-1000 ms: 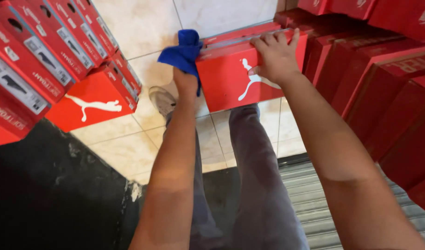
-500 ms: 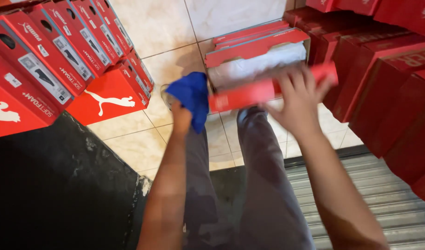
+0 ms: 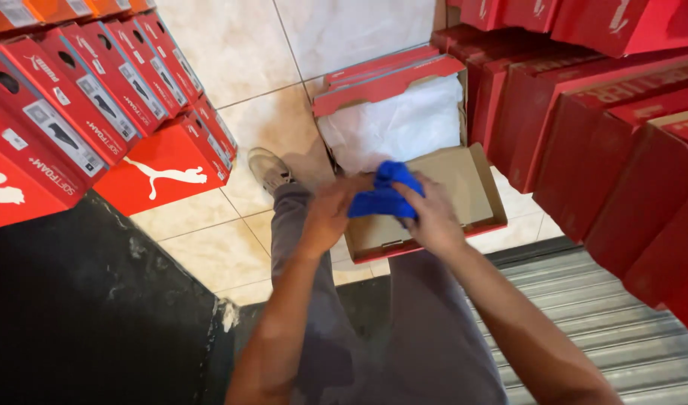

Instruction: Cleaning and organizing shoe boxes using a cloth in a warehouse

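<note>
- Two hands, left hand [image 3: 330,214] and right hand [image 3: 432,217], both grip a blue cloth [image 3: 385,196] at centre.
- Open red shoe box [image 3: 404,120] with white paper [image 3: 396,124] lies at twelve o'clock, its lid [image 3: 471,187] beneath the cloth.

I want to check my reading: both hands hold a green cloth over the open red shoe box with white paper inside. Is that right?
Not quite: the cloth is blue, not green, as the head view shows. Otherwise correct: both the left hand and right hand hold it over the open red shoe box with white paper inside.
</note>
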